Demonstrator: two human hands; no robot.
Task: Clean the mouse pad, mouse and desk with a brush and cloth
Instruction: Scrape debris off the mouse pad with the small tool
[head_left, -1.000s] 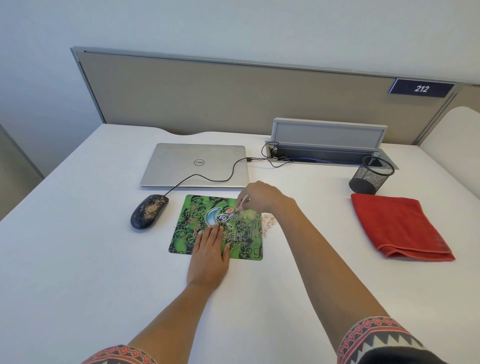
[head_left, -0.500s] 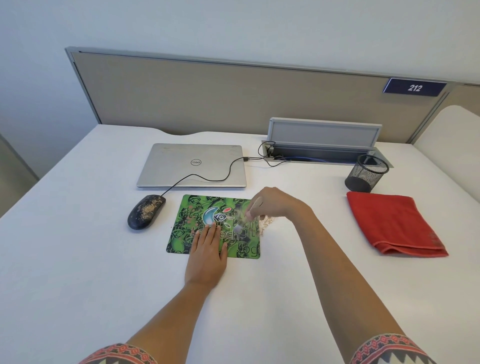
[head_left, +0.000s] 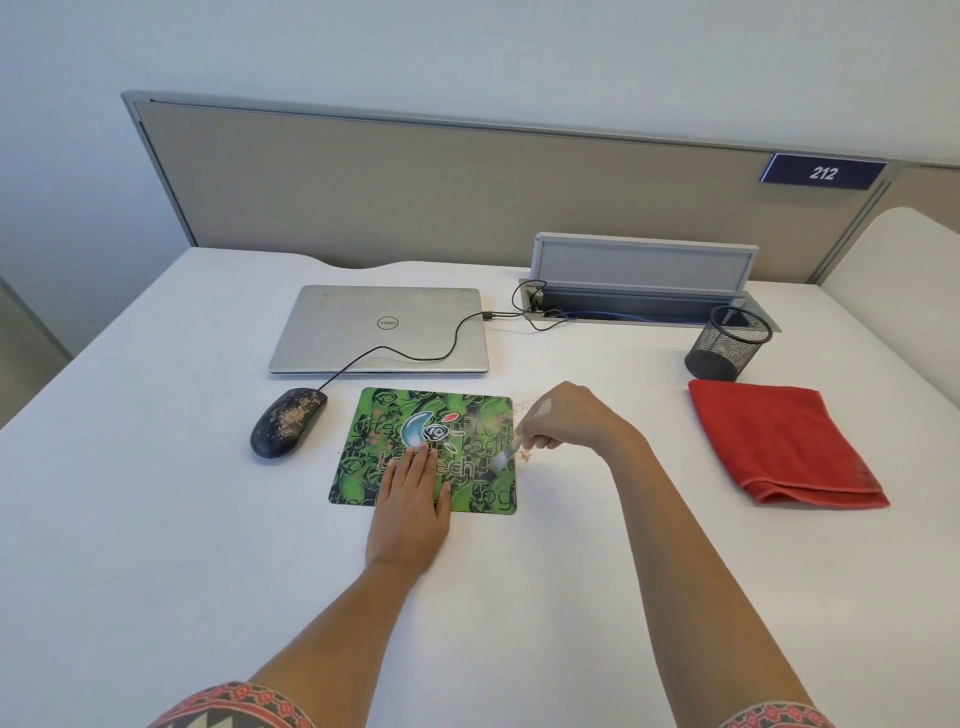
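A green patterned mouse pad (head_left: 379, 436) lies on the white desk (head_left: 156, 519). My left hand (head_left: 410, 509) presses flat on the pad's near edge, fingers straight. My right hand (head_left: 566, 421) grips a small brush (head_left: 501, 460), blurred, its bristles at the pad's right edge. Tan crumbs (head_left: 523, 455) lie beside the brush tip on the desk. A black wired mouse (head_left: 287, 421), speckled with crumbs, sits left of the pad. A folded red cloth (head_left: 779, 441) lies at the right.
A shut silver laptop (head_left: 379, 327) lies behind the pad, the mouse cable running over it to a cable tray (head_left: 644, 306). A black mesh pen cup (head_left: 727, 343) stands behind the cloth. A beige partition (head_left: 467, 182) closes the desk's far side.
My right hand has swept the brush rightward from the pad's middle to its right edge, pushing crumbs off onto the desk. My left hand has stayed pressed on the pad.
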